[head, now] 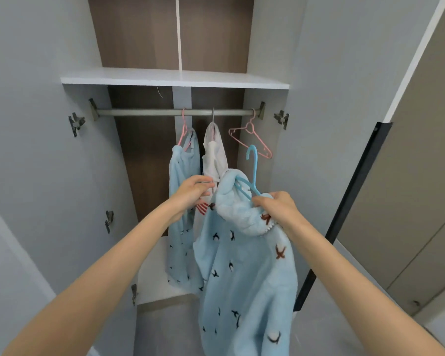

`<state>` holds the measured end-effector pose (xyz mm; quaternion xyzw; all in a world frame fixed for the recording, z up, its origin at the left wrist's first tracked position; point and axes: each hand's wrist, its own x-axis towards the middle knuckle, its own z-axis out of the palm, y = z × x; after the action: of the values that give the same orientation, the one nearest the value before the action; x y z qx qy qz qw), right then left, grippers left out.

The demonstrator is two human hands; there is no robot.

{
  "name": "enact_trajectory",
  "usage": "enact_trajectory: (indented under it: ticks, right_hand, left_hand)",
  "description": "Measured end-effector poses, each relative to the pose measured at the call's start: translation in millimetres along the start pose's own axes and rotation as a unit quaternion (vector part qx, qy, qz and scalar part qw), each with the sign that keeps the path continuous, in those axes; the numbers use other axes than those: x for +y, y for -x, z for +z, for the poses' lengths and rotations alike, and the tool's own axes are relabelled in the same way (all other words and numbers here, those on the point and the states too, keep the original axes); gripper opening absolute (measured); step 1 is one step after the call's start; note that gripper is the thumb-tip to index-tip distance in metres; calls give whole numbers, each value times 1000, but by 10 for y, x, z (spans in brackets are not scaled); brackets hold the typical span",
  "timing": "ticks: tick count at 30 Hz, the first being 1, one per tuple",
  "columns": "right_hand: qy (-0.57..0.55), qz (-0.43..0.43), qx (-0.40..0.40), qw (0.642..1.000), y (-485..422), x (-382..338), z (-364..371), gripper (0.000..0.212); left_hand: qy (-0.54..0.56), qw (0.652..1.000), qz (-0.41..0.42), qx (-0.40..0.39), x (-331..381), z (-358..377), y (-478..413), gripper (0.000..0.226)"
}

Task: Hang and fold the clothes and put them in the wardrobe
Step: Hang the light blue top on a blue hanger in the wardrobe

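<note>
Left hand (194,192) and right hand (275,206) pinch a fluffy blue bird-print robe (242,265) onto a blue plastic hanger (253,170); beyond, a matching blue garment (183,170) and white garment (215,155) already hang.

Two arms in view — left forearm (100,273), right forearm (344,273), both bare wrist to elbow. Left hand (194,192), right hand (272,205) bare too — slim fingers.

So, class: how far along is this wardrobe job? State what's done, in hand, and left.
Done: a blue garment and a white garment hang on the rail. In hand: the right hand grips the blue hanger inside a patterned robe; the left hand pinches its edge. Left: hooking that hanger on the rail, beside the empty pink hanger. No folded clothes show.
</note>
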<state>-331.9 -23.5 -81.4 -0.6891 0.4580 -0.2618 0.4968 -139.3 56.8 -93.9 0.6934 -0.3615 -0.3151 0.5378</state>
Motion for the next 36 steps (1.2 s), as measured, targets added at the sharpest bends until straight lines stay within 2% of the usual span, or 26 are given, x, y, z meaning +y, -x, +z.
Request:
enact_trajectory:
  ticks: [7, 15, 22, 31, 36]
  right_hand:
    - [-19, 16, 60, 998, -629, -148, 78, 18]
    - [-22, 13, 82, 996, -1541, -129, 261, 18]
    - [-8, 12, 74, 997, -2683, -102, 390, 11]
    - [-4, 2, 36, 999, -4121, -339, 431, 15]
    - [-9, -21, 29, 999, -4648, -470, 502, 14]
  left_hand:
    - [-25, 999, 20, 4, 76, -89, -709, 35]
    - [-49, 998, 38, 6, 4, -102, -1567, 45]
    - [-78, 994, 49, 51, -127, -135, -2536, 48]
    - [-81, 993, -5, 81, -167, -118, -3957, 54]
    - [-142, 988, -51, 31, -221, -130, -4426, 50]
